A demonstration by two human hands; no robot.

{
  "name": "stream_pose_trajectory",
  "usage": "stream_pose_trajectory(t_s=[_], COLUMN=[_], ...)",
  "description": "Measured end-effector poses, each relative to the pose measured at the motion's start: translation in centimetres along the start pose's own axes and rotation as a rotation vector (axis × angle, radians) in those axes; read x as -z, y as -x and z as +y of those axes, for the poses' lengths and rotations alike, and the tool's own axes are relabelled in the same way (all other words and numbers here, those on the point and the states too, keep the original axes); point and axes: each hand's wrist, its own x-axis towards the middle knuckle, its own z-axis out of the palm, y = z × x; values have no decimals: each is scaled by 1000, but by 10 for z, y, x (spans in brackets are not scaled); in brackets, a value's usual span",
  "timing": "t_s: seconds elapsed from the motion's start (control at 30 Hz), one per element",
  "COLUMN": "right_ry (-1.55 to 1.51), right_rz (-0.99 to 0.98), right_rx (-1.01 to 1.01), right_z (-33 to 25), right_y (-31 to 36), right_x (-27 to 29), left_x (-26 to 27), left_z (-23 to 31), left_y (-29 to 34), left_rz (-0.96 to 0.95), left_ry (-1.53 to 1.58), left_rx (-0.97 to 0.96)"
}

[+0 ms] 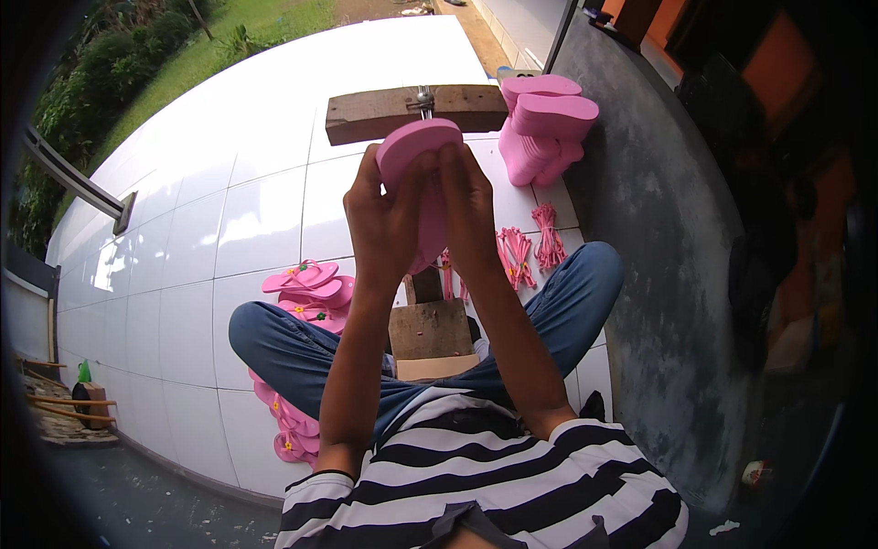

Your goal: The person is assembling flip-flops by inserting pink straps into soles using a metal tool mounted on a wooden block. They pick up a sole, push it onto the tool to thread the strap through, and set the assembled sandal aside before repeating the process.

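Observation:
A pink flip-flop sole [416, 145] is held up between my two hands, its rounded end toward the far side. My left hand [380, 220] grips its left edge, thumb pressed on the face. On the opposite edge my right hand [471, 206] is closed around it, its thumb near the left one. Just beyond the sole stands a wooden beam [361, 116] with a metal fitting [425, 97] at its middle; whether the sole touches the fitting is hidden. Bundled pink flip-flop straps [549, 238] and a looser bunch of straps [516, 261] lie right of my hands.
Stacked pink soles [556, 115] stand at the far right by the grey wall [658, 274]. Assembled pink flip-flops [315, 285] with flower decorations lie left of my knees, more flip-flops [291, 425] below. A wooden board [428, 328] sits between my legs on white tiles [187, 297].

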Motion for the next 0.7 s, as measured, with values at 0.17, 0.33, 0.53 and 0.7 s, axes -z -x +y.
stream_pose_trajectory(t_s=[0.17, 0.33, 0.53, 0.7], right_ry=[196, 325, 831, 766], right_rz=[73, -105, -164, -227], right_rx=[127, 178, 104, -114], right_z=[-21, -59, -54, -37], right_y=[55, 124, 120, 125], right_x=[5, 23, 42, 55], left_x=[10, 24, 36, 51], left_z=[26, 64, 37, 15], left_y=[47, 101, 94, 99], left_rz=[7, -61, -93, -201], left_ry=[-4, 178, 207, 98], left_rx=[3, 36, 432, 589])
